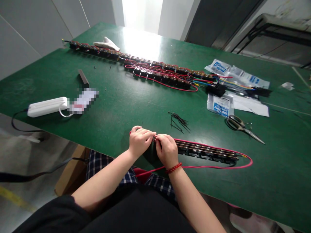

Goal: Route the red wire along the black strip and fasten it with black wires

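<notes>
Hands: left hand (140, 140) and right hand (166, 149) are meeting fingertip to fingertip, both curling shut and pinching the left end of the module strip (206, 151). Whatever small piece is sitting between the fingertips is too small to tell.
Strip place: module strip is lying flat by the near edge of the table (121, 103), straight in front of the person, at 6 o'clock on the table top.
Axis: its long axis is running from 9 o'clock to just past 3 o'clock. The pinched end is pointing to 9 and the free end to 3, where the red wire (245, 157) is looping round and heading back along the near side.
Doing it well: by my judgement, the pinch is going best with the strip lying flat, the right hand steadying its body, the left fingertips doing the fine work, and the red wire lying clear of the squeeze.
Close by: cable ties (179, 121) are lying loose at 1 o'clock of the hands, and scissors (243, 127) at 2 o'clock.
Far side: long harness (155, 72) is stretching across at 12 o'clock, well apart from the hands.
</notes>
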